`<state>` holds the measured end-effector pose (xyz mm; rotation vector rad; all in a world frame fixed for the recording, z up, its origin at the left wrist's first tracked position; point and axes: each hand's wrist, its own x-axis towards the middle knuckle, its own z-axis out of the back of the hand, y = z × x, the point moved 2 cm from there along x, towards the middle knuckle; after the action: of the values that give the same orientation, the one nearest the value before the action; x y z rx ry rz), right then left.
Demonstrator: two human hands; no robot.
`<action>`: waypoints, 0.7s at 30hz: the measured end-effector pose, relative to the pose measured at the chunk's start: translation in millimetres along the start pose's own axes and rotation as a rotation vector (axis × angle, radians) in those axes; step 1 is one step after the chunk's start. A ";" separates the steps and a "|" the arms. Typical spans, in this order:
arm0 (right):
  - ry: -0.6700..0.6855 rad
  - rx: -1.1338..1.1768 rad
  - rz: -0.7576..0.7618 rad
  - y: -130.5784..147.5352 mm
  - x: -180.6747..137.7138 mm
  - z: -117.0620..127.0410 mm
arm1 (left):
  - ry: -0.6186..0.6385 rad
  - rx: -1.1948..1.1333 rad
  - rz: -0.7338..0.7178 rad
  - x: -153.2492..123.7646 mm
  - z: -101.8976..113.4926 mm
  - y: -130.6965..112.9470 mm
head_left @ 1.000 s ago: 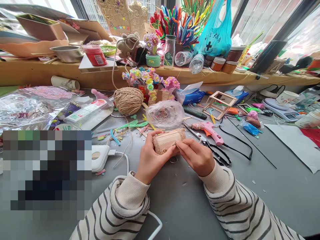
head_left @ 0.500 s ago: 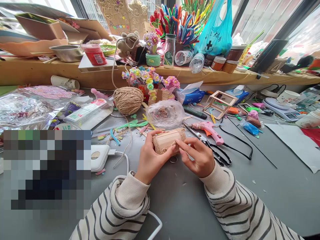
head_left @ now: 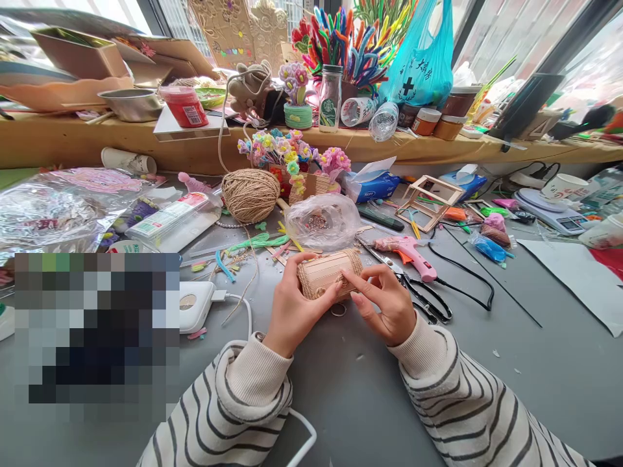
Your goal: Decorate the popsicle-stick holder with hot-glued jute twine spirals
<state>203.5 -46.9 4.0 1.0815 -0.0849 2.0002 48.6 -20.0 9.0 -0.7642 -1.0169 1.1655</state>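
My left hand [head_left: 302,301] is closed round a small wooden-slat craft box [head_left: 324,275] with rounded sides, its ends wrapped in twine. The left thumb lies along its near face. On that face sit small coiled twine pieces. My right hand [head_left: 387,301] touches the box with the tip of its outstretched index finger, over one of these pieces. Its thumb stands apart from the index finger, and the other fingers are curled. Just below the box, a small ring [head_left: 338,310] lies on the grey table [head_left: 360,402].
Beyond the box are a clear plastic bag of beads [head_left: 321,222] and a twine ball [head_left: 250,194]. To the right lie black-handled scissors [head_left: 428,301] and a pink glue gun [head_left: 409,253] with its cord. A white charger [head_left: 195,306] with a cable is at left.
My right index finger has shifted very slightly on the box's face. My left hand and the box have stayed nearly still; the view has moved a little.
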 end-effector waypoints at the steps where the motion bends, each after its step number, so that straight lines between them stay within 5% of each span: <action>1: 0.000 -0.004 0.004 0.0 0.0 -0.1 | 0.000 0.003 0.002 0.0 0.0 0.0; 15: -0.002 -0.089 0.009 -0.8 -0.7 -1.0 | -0.005 -0.009 0.015 0.3 0.5 -2.6; 21: -0.002 0.050 -0.123 -0.9 2.0 -0.9 | -0.007 0.010 -0.001 -0.1 1.1 -1.7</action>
<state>202.9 -44.6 4.6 1.0936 0.0300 1.8999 48.2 -20.6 10.9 -0.7522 -1.0168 1.1727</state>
